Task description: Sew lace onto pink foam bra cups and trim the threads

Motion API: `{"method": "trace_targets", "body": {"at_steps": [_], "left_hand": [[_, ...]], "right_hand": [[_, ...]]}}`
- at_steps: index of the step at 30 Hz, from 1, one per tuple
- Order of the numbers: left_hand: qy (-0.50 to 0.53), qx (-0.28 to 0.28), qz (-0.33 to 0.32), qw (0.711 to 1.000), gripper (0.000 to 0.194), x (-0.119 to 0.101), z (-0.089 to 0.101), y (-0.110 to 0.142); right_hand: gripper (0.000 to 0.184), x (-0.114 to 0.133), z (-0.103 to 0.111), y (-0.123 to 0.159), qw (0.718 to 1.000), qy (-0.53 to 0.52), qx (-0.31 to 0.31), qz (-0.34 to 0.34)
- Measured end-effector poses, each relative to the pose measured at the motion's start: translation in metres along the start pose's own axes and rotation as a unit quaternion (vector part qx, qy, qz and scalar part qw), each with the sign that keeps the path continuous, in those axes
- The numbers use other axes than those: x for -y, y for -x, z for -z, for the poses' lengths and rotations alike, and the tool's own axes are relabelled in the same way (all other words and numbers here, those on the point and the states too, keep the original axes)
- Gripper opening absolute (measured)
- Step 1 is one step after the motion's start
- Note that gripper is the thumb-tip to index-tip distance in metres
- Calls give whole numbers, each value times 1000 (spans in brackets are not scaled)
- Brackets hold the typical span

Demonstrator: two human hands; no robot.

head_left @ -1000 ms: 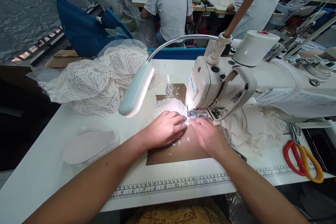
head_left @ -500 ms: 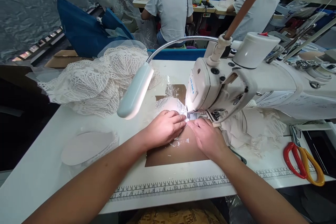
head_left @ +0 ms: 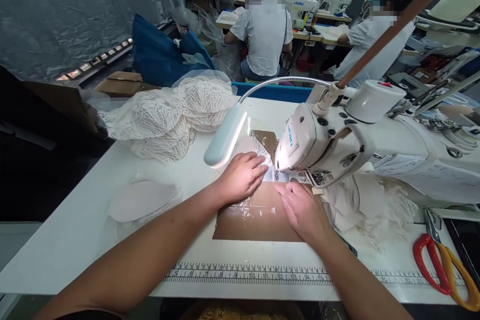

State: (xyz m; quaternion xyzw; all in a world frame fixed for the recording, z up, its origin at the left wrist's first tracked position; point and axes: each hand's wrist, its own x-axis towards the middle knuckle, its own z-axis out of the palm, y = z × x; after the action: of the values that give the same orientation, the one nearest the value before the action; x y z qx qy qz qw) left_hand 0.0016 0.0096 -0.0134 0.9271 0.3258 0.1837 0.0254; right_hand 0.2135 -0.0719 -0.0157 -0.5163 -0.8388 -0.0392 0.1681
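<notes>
My left hand [head_left: 245, 176] lies over a white lace-edged fabric piece [head_left: 249, 145], left of the needle area. Its fingers are bent down onto the lace edge, and the thumb is hidden. Just right of the needle area, my right hand [head_left: 304, 207] rests with fingers curled together; anything between its fingertips is too small to make out. The white sewing machine head [head_left: 300, 135] stands above, its needle area brightly lit. Under both hands, brown board [head_left: 258, 225] covered with clear tape lies on the table.
A pile of lace pieces [head_left: 161, 120] sits at the back left, with one cup-shaped piece [head_left: 144, 201] nearer. A lamp [head_left: 225, 135] hangs low beside my left hand. At right are scraps [head_left: 365, 200] and scissors [head_left: 442, 265]. Two people work beyond.
The lace-edged piece and my left hand have shifted left, away from the needle. A gap now separates my hands, which were nearly touching. The camera view has also turned.
</notes>
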Motion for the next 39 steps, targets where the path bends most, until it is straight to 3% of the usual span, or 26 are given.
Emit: {"method": "trace_targets", "body": {"at_steps": [5, 10, 13, 16, 19, 22, 24, 25, 27, 29, 32, 35, 37, 39], "left_hand": [[-25, -11, 58, 998, 29, 4, 3, 2], [-29, 31, 140, 989, 28, 6, 9, 7], [-16, 86, 190, 978, 34, 0, 29, 10], [0, 134, 219, 966, 47, -9, 65, 22], [-20, 134, 249, 959, 52, -6, 105, 52], [-77, 110, 383, 914, 51, 14, 130, 103], [-76, 92, 478, 870, 45, 27, 135, 140], [-65, 97, 490, 864, 41, 31, 134, 157], [-46, 98, 485, 868, 32, 29, 130, 182], [13, 70, 473, 878, 29, 16, 123, 191], [241, 42, 435, 866, 31, -14, 113, 172], [422, 108, 339, 834, 30, -39, 102, 126], [439, 145, 267, 846, 24, -48, 90, 89], [370, 153, 216, 890, 15, -52, 72, 55]], "right_hand": [[32, -3, -5, 4, 1000, -16, -9, 10], [30, -13, -14, 11, 998, -13, -20, 56], [32, -15, -18, 14, 999, -17, -17, 46], [33, -16, -19, 16, 999, -24, -14, 41], [34, -16, -18, 17, 999, -20, -11, 39], [34, -17, -17, 17, 999, -12, -15, 43], [34, -16, -15, 17, 999, -12, -22, 48], [34, -16, -15, 17, 998, -13, -25, 51], [34, -15, -14, 16, 998, -15, -27, 52], [34, -14, -13, 15, 998, -23, -25, 49], [33, -12, -8, 12, 998, -46, -26, 32], [33, -9, 0, 10, 995, -98, -30, -9], [32, -7, 6, 10, 987, -148, -39, -46], [29, -6, 11, 10, 978, -190, -49, -75]]}}
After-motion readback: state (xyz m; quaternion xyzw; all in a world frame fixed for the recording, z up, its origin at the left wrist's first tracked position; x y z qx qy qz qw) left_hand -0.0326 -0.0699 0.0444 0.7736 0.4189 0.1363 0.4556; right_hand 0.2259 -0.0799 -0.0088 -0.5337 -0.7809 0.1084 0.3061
